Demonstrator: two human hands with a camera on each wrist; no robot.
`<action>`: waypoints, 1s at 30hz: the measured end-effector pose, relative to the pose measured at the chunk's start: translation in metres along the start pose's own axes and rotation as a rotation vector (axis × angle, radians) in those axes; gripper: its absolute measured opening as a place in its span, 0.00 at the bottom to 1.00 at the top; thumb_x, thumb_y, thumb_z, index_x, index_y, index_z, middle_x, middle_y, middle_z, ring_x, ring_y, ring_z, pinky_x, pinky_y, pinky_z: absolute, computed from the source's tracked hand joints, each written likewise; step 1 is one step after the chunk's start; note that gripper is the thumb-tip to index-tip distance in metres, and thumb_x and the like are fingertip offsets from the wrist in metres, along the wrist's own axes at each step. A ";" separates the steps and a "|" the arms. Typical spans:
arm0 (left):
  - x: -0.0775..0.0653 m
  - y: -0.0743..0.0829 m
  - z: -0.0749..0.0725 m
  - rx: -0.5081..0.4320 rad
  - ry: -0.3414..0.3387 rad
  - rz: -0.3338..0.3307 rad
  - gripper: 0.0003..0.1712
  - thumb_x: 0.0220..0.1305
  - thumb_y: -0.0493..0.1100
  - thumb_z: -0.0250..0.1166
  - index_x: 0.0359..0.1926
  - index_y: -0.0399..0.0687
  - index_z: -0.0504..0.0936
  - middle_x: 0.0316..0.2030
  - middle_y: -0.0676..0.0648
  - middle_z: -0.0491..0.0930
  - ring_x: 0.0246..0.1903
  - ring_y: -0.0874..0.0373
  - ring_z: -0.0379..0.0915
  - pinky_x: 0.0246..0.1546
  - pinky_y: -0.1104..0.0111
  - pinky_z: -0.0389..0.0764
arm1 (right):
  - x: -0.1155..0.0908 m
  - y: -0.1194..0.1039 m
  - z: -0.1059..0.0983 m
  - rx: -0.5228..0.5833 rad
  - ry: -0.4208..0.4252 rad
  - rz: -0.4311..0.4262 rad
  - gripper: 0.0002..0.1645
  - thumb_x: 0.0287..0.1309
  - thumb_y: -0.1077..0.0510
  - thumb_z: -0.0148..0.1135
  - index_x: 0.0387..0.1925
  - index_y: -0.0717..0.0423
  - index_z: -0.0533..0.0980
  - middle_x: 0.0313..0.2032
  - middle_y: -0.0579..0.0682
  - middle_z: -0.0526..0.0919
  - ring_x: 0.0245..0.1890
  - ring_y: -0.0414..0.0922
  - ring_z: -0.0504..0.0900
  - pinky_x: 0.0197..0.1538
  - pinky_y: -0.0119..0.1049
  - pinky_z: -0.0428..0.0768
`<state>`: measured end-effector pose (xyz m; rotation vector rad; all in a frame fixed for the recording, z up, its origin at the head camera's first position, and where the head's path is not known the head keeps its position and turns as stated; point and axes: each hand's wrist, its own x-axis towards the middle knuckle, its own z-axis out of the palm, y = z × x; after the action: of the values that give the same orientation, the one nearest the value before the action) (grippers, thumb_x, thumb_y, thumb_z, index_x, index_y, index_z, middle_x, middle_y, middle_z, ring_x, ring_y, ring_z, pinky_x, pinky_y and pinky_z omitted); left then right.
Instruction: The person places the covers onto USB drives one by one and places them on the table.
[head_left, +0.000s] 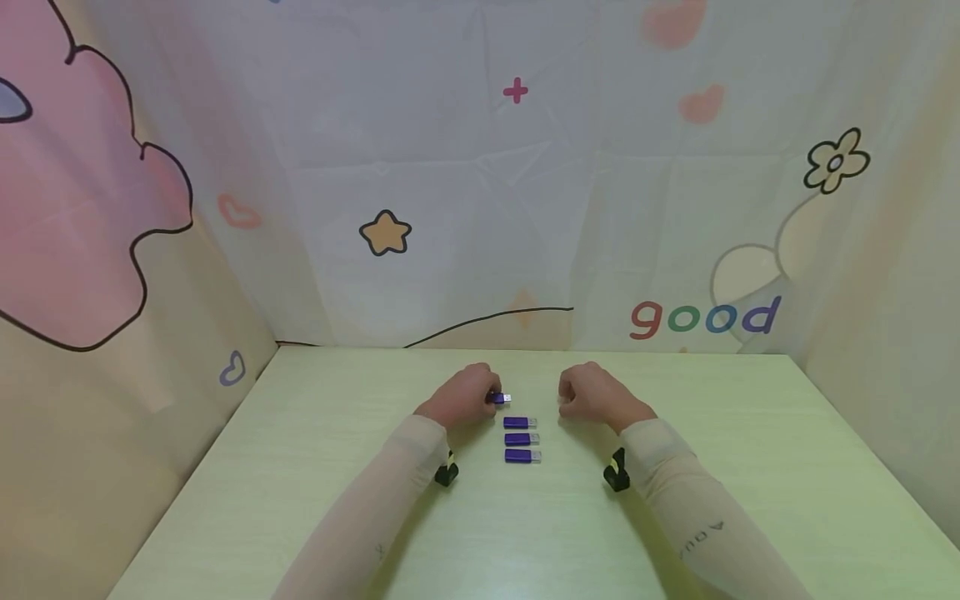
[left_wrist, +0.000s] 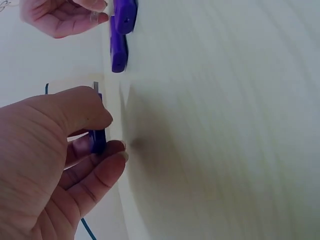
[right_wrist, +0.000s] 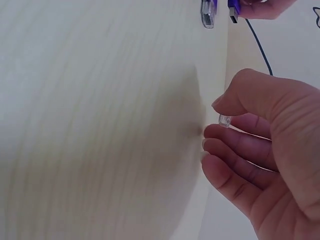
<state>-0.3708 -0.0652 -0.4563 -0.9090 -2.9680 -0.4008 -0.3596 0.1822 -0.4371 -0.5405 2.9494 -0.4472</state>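
My left hand [head_left: 465, 396] pinches a purple USB flash drive [head_left: 498, 399] between thumb and fingers, its bare metal plug pointing right toward the other hand. In the left wrist view, the drive's body [left_wrist: 98, 143] shows below the thumb. A short way to the right, my right hand [head_left: 596, 396] holds a small clear cap [right_wrist: 224, 120] between thumb and index finger, seen in the right wrist view. Just nearer than the hands, three more purple USB drives, a far one [head_left: 516, 423], a middle one [head_left: 517, 439] and a near one [head_left: 518, 456], lie in a column, plug ends to the right.
The pale wood-grain table [head_left: 525, 533] spreads around the hands. A printed cloth backdrop [head_left: 465, 275] hangs behind the table's far edge and at both sides. Each wrist wears a small black camera, one on the left [head_left: 447, 471] and one on the right [head_left: 617, 472].
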 end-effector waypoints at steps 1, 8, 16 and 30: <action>-0.001 0.000 -0.001 -0.020 0.000 -0.002 0.07 0.53 0.41 0.68 0.36 0.50 0.83 0.30 0.56 0.74 0.32 0.61 0.68 0.40 0.69 0.74 | -0.001 0.000 -0.001 0.001 0.003 -0.005 0.08 0.47 0.55 0.69 0.29 0.50 0.78 0.27 0.45 0.77 0.30 0.43 0.73 0.37 0.35 0.76; -0.013 -0.001 -0.010 -0.112 0.018 -0.017 0.10 0.56 0.43 0.67 0.41 0.50 0.84 0.34 0.55 0.81 0.35 0.61 0.72 0.45 0.68 0.75 | -0.012 -0.001 -0.005 0.072 0.023 -0.034 0.09 0.47 0.55 0.69 0.32 0.50 0.79 0.28 0.43 0.80 0.30 0.41 0.75 0.38 0.34 0.78; -0.026 -0.001 -0.014 -0.335 0.030 -0.075 0.13 0.57 0.43 0.68 0.44 0.50 0.85 0.37 0.54 0.83 0.33 0.61 0.74 0.39 0.70 0.78 | -0.029 -0.008 -0.008 0.196 0.073 -0.072 0.09 0.48 0.55 0.70 0.33 0.52 0.81 0.26 0.41 0.82 0.29 0.39 0.77 0.39 0.34 0.79; -0.050 0.012 -0.024 -0.752 0.092 -0.065 0.09 0.54 0.48 0.71 0.38 0.56 0.86 0.28 0.52 0.83 0.24 0.57 0.76 0.28 0.63 0.80 | -0.048 -0.022 -0.005 0.477 0.126 -0.172 0.14 0.48 0.48 0.71 0.38 0.45 0.84 0.32 0.39 0.86 0.32 0.38 0.83 0.38 0.32 0.81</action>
<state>-0.3242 -0.0895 -0.4342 -0.7724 -2.7577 -1.5718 -0.3089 0.1811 -0.4227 -0.7204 2.7638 -1.1995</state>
